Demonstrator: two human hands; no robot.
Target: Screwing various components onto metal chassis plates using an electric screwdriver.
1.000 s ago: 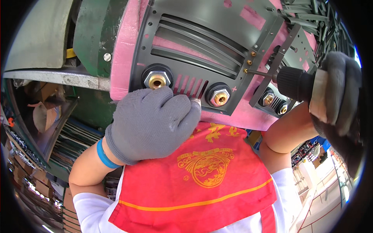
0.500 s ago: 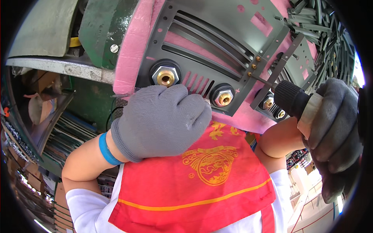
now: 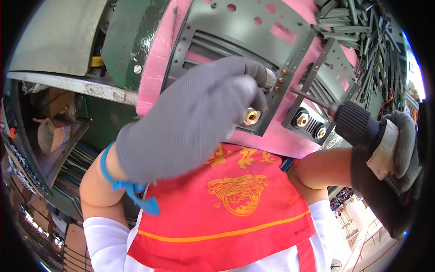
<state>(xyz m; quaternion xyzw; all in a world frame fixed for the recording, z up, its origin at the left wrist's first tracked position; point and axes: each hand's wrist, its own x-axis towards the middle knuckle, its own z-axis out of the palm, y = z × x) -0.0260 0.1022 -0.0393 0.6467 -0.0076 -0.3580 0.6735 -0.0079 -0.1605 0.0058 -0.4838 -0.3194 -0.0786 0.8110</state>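
Note:
My left hand (image 3: pixel 190 122), in a grey work glove, is over a dark grey metal panel (image 3: pixel 226 22) with its fingers curled. Its fingertips are beside a short row of small brass screws (image 3: pixel 281 80) along the panel's right edge. Whatever those fingers hold is hidden. Below the fingertips shows a brass fitting (image 3: pixel 252 117) with a hex nut. Gripped in my gloved right hand (image 3: pixel 398 154) is a black power screwdriver (image 3: pixel 357 124). Its long thin bit points left, the tip just off the panel edge, apart from the screws.
Pink foam sheet (image 3: pixel 149 86) lies beneath the panel. A second panel (image 3: pixel 333 68) with two brass fittings lies at the right. Many dark metal strips (image 3: pixel 362 54) are piled at the far right. A metal shelf edge (image 3: pixel 68 81) runs along the left.
My left hand has moved up and right from the panel's lower edge to the brass screws. The power screwdriver has drawn back right and down, its bit leaving the screw row.

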